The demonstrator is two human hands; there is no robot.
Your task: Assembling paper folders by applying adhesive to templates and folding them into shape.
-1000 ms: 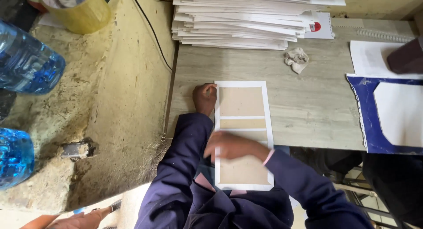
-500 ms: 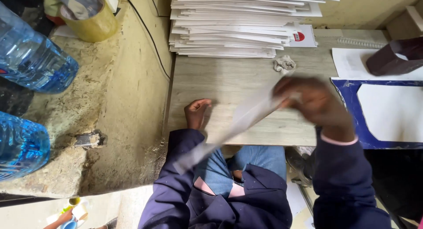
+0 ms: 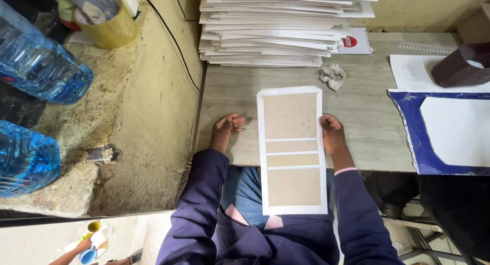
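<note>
One card sheet [image 3: 292, 150], long axis fore-aft; right hand [image 3: 333, 135] touching edge, left hand [image 3: 225, 132] released.

I lose the tall stack of white card sheets [image 3: 286, 25] (top edge) and two blue plastic water bottles [image 3: 30, 112] at the left edge.

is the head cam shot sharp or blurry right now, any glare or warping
Head view: sharp on the board sheet and both hands, left hand and right hand, no motion blur; soft even light, only faint shadows under the hands; no glare on the table; wide-angle bending at the edges, where the blue bottles bulge.
</note>
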